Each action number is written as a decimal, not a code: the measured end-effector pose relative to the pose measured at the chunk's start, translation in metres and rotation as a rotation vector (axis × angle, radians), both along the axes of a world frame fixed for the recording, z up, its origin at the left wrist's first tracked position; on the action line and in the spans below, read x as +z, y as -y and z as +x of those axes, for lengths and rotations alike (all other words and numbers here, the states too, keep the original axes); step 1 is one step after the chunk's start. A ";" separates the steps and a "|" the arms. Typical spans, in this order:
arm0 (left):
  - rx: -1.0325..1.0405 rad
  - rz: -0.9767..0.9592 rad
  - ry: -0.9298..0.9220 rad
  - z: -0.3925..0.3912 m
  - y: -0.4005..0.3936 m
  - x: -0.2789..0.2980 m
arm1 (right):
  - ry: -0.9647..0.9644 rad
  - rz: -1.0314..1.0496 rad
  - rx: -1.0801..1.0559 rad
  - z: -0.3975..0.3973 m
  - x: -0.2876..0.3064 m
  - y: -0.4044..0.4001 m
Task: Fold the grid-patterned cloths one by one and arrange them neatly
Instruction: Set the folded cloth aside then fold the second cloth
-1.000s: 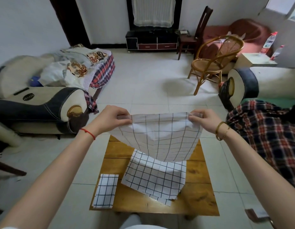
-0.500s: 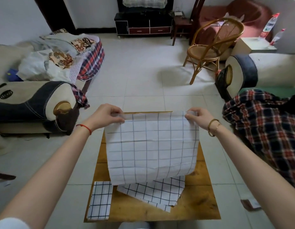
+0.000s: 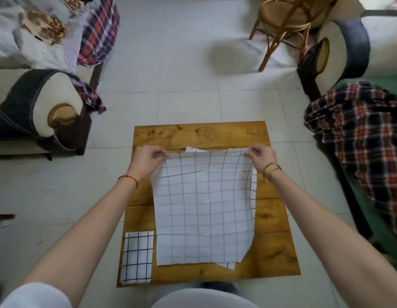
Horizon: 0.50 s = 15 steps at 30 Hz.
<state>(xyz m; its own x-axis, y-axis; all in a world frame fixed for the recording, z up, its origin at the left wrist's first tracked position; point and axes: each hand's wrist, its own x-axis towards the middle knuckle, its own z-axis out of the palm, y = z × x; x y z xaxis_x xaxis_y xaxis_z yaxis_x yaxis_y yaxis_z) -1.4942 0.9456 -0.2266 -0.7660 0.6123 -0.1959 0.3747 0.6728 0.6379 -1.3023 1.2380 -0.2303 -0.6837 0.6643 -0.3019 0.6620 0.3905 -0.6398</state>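
A white grid-patterned cloth lies spread over the small wooden table, faint-lined side up. My left hand pinches its far left corner and my right hand pinches its far right corner. Its near edge rests on the table. Under it lies another grid cloth, of which only strips show at the right, the far edge and the near right. A folded grid cloth with dark lines sits at the table's near left corner.
A cream and dark sofa arm stands to the left, with piled fabrics behind it. A plaid blanket covers the seat at right. A rattan chair stands on the tiled floor beyond the table.
Both hands have lowered the cloth from hanging in the air down onto the table, where it covers the pile. The view has tilted downward.
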 end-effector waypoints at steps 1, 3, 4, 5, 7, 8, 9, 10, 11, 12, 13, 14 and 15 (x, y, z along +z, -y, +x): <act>0.000 0.000 -0.002 0.000 0.002 -0.003 | -0.011 0.010 0.002 0.000 -0.003 0.002; -0.001 0.003 -0.014 0.000 0.007 -0.005 | -0.029 0.014 -0.009 0.000 -0.007 0.007; 0.001 0.005 -0.019 0.001 0.010 -0.006 | -0.034 0.011 -0.009 0.001 -0.008 0.009; 0.006 0.006 -0.018 0.003 0.013 -0.007 | -0.036 0.018 0.003 0.002 -0.008 0.012; 0.008 0.011 -0.001 0.007 0.019 -0.008 | -0.026 0.059 0.043 0.006 -0.007 0.018; 0.005 0.015 0.009 0.010 0.022 -0.009 | -0.019 0.081 0.062 0.008 -0.008 0.020; 0.004 0.017 0.018 0.013 0.025 -0.009 | -0.016 0.096 0.078 0.011 -0.009 0.023; 0.003 0.018 0.022 0.017 0.029 -0.010 | -0.016 0.100 0.089 0.015 -0.011 0.025; 0.004 0.020 0.025 0.021 0.032 -0.011 | -0.017 0.100 0.094 0.019 -0.014 0.028; 0.007 0.024 0.027 0.025 0.036 -0.013 | -0.019 0.097 0.093 0.023 -0.017 0.030; 0.011 0.029 0.027 0.029 0.039 -0.015 | -0.028 0.095 0.087 0.028 -0.020 0.032; 0.020 0.034 0.024 0.032 0.043 -0.016 | -0.047 0.095 0.073 0.032 -0.022 0.034; 0.035 0.044 0.020 0.035 0.046 -0.018 | -0.068 0.098 0.061 0.035 -0.022 0.036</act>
